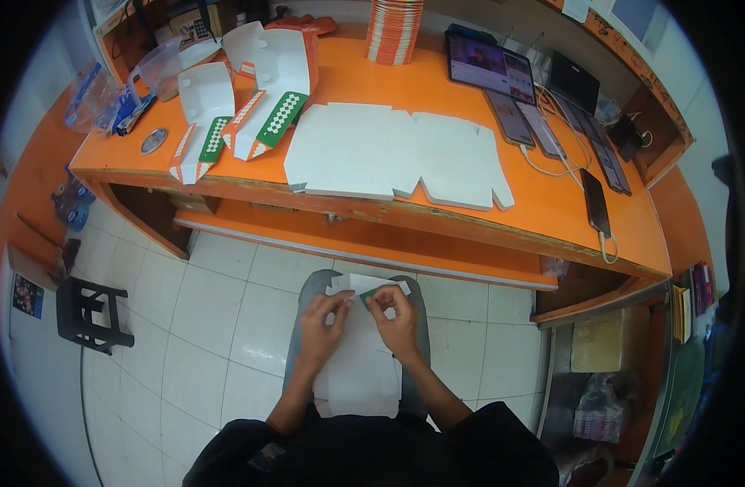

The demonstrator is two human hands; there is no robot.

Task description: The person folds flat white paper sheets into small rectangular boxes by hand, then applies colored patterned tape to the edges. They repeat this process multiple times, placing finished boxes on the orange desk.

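Across my lap lies an unfolded white cardboard box blank (360, 365), its plain side up. At its far end my left hand (325, 318) pinches the edge of a flap. My right hand (394, 318) is closed on a neighbouring flap, where a bit of green printed side shows under the fingers. Both hands are near each other, fingers bent. On the orange table ahead rests a stack of flat white box blanks (389, 150). Left of it stand partly folded boxes, a larger one (283, 73) and a smaller one (206, 97), with green and orange printed sides.
A tall stack of orange and white cartons (394, 31) stands at the table's back. Right of it are a tablet (490, 69) and several phones with white cables. A clear plastic jug (157, 69) sits at the left. On the tiled floor stands a black stool (94, 315).
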